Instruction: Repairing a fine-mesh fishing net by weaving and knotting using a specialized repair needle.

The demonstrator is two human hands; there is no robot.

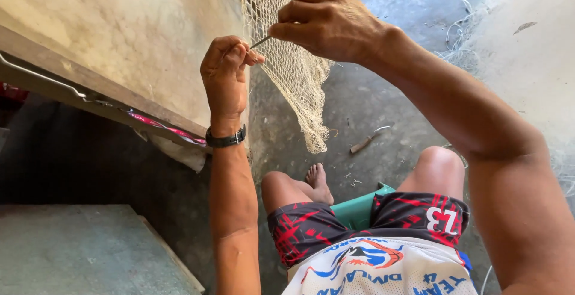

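Head view: cream fishing net point(293, 67) hanging top centre, probably light, limp, snag-prone, best pinched along an edge strand. Left hand point(224, 73) fingers pinched together on mesh; right hand point(326, 19) fingers clamped on thin netting needle point(261, 41). Grey concrete floor point(371, 97) below.

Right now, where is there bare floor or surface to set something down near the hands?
Bare concrete floor lies between the hanging net and the net pile at right. The grey slab at lower left is bare too. It is crowded up top, where the left hand and right hand work the net with a thin needle.
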